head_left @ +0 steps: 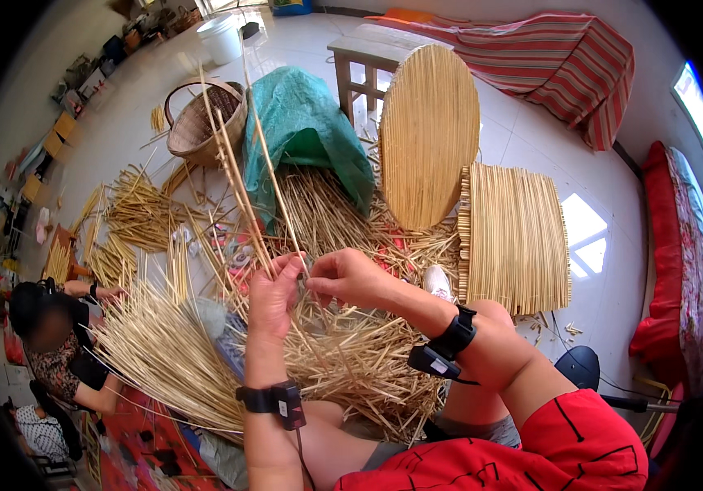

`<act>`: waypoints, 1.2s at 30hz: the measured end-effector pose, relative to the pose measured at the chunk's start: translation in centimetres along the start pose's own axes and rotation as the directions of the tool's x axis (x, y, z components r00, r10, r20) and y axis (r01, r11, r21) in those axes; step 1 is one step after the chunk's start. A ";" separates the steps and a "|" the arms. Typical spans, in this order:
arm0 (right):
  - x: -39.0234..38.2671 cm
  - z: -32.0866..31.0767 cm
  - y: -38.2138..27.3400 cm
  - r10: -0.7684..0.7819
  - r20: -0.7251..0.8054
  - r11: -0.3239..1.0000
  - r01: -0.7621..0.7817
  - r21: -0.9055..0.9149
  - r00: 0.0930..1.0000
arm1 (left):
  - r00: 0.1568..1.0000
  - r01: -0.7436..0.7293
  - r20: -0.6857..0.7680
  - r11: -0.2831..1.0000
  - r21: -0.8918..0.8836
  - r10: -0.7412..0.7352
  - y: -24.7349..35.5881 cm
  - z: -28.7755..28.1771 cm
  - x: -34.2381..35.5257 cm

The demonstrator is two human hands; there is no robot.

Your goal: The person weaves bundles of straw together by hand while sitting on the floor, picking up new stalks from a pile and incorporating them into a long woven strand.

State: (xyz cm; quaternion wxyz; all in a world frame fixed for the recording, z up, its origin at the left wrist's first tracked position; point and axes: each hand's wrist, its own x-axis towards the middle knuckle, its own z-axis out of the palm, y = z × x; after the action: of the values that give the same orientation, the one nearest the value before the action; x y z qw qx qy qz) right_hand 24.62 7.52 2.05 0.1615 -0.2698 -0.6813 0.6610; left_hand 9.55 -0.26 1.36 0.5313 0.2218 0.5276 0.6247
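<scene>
My left hand (269,301) is closed around a few long, thin straw stalks (239,188) that rise up and to the left. Just to its right, my right hand (346,277) pinches a single pale stalk (268,157) near its lower end. The two hands almost meet. Below them lies a heap of cut straw pieces (368,368), beside a big sheaf of long straw (167,352). Beyond my hands, a green plastic sack (298,102) partly covers more stalks (323,211). Both wrists wear black straps with small devices.
An oval straw panel (431,135) leans against a low bench (359,49), with a rectangular straw mat (517,237) beside it. Farther off are a woven basket (192,143) and a white bucket (220,39). Another person (56,335) sits at the left, reaching toward the sheaf.
</scene>
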 end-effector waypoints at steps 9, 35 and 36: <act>0.8 -1.3 0.2 -0.111 -0.302 0.984 0.063 -0.164 0.947 | 1.000 0.019 0.011 0.988 0.153 -0.021 -0.3 0.1 -0.5; 1.2 -1.1 0.1 -0.085 -0.160 0.912 0.142 0.384 0.983 | 0.994 0.021 0.106 0.992 0.123 -0.035 0.3 2.2 -1.7; 1.3 -1.1 0.5 -0.103 -0.156 0.907 0.157 0.391 0.982 | 0.992 0.016 0.124 0.990 0.142 -0.033 0.1 1.7 -1.4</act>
State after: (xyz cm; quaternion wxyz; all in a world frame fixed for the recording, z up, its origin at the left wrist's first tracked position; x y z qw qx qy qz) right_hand 24.29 9.19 1.43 0.3020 -0.2280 -0.5353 0.7552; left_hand 11.44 -0.76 2.44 0.5543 0.2911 0.5383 0.5642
